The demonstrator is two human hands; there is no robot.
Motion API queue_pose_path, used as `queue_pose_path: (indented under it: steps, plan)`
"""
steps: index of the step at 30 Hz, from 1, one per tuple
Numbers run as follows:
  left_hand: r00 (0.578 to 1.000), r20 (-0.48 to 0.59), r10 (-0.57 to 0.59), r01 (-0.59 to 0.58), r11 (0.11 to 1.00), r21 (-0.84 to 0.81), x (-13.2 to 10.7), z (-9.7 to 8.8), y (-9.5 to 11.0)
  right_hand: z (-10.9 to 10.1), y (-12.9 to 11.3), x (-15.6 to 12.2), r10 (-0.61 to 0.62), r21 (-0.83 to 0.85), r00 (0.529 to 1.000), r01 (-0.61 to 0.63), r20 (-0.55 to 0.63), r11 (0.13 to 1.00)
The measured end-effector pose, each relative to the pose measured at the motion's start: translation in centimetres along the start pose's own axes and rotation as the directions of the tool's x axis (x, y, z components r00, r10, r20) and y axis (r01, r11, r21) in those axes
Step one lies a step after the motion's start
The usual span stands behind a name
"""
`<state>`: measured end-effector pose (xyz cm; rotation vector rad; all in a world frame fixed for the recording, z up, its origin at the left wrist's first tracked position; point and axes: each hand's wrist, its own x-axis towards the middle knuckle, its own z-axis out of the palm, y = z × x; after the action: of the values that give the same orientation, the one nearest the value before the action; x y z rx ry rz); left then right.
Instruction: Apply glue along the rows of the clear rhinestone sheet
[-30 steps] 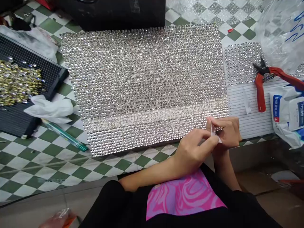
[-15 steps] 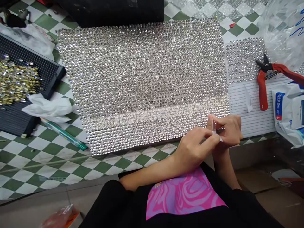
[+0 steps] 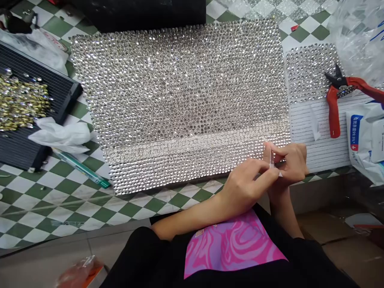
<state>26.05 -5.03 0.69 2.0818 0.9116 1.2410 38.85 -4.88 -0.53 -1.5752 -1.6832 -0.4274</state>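
The floor here has green and white squares, and a big sheet of clear rhinestones (image 3: 180, 100) lies on it. Close to the lower edge of this sheet, the person's two hands work together. The left hand (image 3: 243, 190) comes from the lower left, and its fingers (image 3: 264, 178) are almost closed on a thin clear strip (image 3: 271, 159). The right hand (image 3: 292, 162) is just beside it, and its fingers (image 3: 268, 150) pinch the same strip from the other side. The strip is very small, so I cannot tell exactly what it is. It sits over the corner of the big sheet.

As far as the pictures show, the big sheet has stones in rows across all its area. A smaller piece of rhinestones (image 3: 309, 72) on the right looks less complete, and it lies on a white striped sheet (image 3: 327, 128).

Red-handled pliers (image 3: 333, 110) lie on that piece's right side. On the left there is a black ridged tray (image 3: 39, 76) with a heap of gold studs (image 3: 21, 102), and a white cloth (image 3: 60, 136) lies at its edge. A pink patterned cloth (image 3: 231, 248) is on the person's lap.
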Motion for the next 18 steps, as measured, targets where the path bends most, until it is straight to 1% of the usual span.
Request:
queue_pose_path:
  steps: [4, 9, 18]
  plan:
    - [1.0, 0.001, 0.003, -0.003, 1.0, 0.015, -0.06, 0.08, 0.01, 0.02, 0.04, -0.03, -0.001, -0.03, 1.0, 0.001, -0.022, 1.0]
    - [1.0, 0.019, -0.011, 0.011, 1.0, 0.022, -0.12, 0.11, -0.01, -0.13, -0.07, -0.02, 0.047, -0.055, 0.999, -0.047, -0.002, 0.997]
    - [1.0, 0.022, 0.021, -0.022, 1.0, 0.021, 0.0, 0.23, -0.25, -0.21, -0.17, -0.31, 0.103, -0.059, 0.995, -0.104, -0.01, 0.993]
